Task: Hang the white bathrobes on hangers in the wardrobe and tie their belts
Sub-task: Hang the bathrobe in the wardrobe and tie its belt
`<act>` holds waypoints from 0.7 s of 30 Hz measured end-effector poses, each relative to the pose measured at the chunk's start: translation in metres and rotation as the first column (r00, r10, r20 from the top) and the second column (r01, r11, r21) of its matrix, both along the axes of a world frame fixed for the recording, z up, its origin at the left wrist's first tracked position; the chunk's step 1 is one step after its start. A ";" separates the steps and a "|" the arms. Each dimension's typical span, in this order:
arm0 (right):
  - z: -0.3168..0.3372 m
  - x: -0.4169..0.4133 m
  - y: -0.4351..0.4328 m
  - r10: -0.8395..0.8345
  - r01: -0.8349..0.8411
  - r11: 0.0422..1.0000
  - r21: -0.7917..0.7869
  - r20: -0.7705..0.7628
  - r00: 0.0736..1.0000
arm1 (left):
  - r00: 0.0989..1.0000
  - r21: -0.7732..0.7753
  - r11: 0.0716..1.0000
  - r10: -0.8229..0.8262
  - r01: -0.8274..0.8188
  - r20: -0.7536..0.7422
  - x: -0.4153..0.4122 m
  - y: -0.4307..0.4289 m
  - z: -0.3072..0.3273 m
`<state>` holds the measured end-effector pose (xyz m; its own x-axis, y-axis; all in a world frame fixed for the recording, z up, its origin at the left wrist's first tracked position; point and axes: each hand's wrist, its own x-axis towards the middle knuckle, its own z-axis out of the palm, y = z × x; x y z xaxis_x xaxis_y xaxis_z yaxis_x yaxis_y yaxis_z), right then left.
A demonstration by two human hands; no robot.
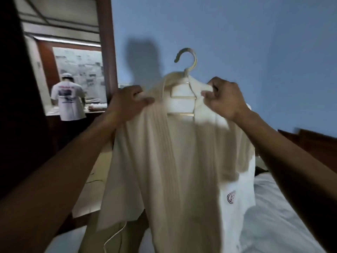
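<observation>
A white bathrobe (182, 161) hangs in front of me on a pale hanger (187, 61), whose hook sticks up above the collar. My left hand (125, 103) grips the robe's left shoulder at the ribbed collar. On the other side, my right hand (222, 97) pinches the right shoulder fabric beside the hanger's neck. The robe falls open down the front, and a dark embroidered logo (231, 197) shows on its right chest. No belt is visible.
A bed with white sheets (282, 216) lies below and to the right, with a dark wooden headboard (313, 141) behind it. A blue wall (237, 33) is ahead. At left, a wooden-framed opening (107, 52) shows a person in a white T-shirt (67, 99).
</observation>
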<state>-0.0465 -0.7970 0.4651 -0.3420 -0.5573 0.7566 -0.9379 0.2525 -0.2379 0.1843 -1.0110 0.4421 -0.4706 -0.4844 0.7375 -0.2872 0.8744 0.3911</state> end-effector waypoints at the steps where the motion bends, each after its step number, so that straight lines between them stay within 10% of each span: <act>1: -0.002 0.009 -0.021 0.049 -0.049 0.999 0.008 0.002 0.999 | 0.999 0.020 0.999 0.046 -0.046 -0.002 0.019 -0.006 -0.003; 21: -0.028 0.353 -0.353 0.737 -0.737 0.676 -0.007 0.001 0.676 | 0.695 0.131 0.695 0.717 -0.707 -0.050 0.433 -0.116 -0.035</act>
<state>0.3067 -1.1504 0.4371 0.1755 -0.6258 0.7599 -0.8185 -0.5217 -0.2406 0.6174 -1.1266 0.4066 0.1102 -0.7154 0.6899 -0.7677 0.3796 0.5163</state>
